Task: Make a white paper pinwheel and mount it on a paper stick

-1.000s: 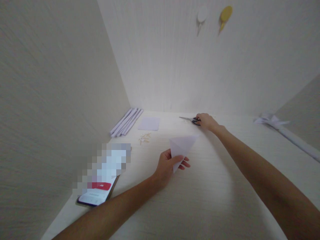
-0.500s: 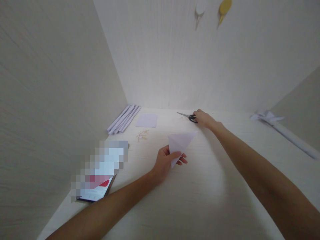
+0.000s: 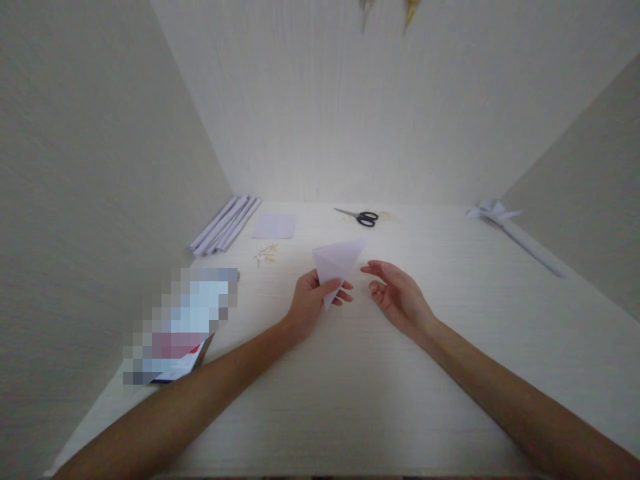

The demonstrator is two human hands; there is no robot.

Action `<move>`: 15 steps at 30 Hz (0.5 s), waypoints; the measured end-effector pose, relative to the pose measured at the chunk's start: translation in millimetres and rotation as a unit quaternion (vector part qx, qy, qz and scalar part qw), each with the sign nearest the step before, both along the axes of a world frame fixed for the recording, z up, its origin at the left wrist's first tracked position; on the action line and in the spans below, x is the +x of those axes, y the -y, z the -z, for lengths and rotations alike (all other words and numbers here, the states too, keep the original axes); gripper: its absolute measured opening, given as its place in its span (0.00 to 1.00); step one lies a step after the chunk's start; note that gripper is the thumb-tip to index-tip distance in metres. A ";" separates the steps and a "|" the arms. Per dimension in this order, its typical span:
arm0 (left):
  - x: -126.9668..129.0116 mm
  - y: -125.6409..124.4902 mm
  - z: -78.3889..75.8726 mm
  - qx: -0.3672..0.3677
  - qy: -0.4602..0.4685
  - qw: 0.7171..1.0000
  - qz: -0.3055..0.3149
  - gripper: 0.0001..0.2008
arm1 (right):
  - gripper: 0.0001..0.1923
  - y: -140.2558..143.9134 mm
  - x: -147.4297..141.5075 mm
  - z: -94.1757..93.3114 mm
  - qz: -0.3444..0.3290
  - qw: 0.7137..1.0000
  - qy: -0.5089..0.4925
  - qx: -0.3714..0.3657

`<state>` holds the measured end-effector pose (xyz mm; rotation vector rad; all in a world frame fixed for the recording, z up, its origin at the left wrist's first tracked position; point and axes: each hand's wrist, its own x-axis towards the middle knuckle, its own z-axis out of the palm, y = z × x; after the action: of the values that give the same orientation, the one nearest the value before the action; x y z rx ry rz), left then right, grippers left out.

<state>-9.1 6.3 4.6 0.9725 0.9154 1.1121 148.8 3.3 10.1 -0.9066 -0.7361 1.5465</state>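
Left hand point(image 3: 311, 301) pinches a folded white paper triangle point(image 3: 336, 261) by its lower point, thumb in front and fingers behind, so the sheet stands up off the table point(image 3: 350, 400) with its wide edge on top and its tip pointing down toward six o'clock. Right hand point(image 3: 397, 293) hovers just beside it at about three o'clock, palm turned up and inward, fingers loosely spread and holding nothing; its fingertips point(image 3: 367, 269) sit near the triangle's upper right corner without touching it. Seen from that free hand, the paper lies toward nine o'clock, and its long axis runs from the pinched tip up to the broad top edge, tilted a little to the right. Only the left hand has the paper, while the right is the nearer of the two to the loose upper corner. Farther back on the table, at about twelve o'clock from the hands, black-handled scissors point(image 3: 359, 216) lie flat and well apart from both hands, blades pointing left. A small square of paper point(image 3: 274, 226) rests at eleven o'clock, with a bundle of rolled paper sticks point(image 3: 225, 224) beside it against the left wall and a scatter of toothpicks point(image 3: 265, 253) (or something much like them) just in front. A phone point(image 3: 173, 333) lies at nine o'clock, its screen blurred out.
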 end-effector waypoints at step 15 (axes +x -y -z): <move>7.0 14.2 -1.4 0.110 -0.266 0.955 0.075 0.07 | 0.12 6.2 3.3 7.7 0.003 0.994 -0.108 -0.024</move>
<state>-2.1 -8.0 6.1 1.5460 1.1381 0.8429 152.2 -2.9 2.4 -0.7608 -0.5411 1.6327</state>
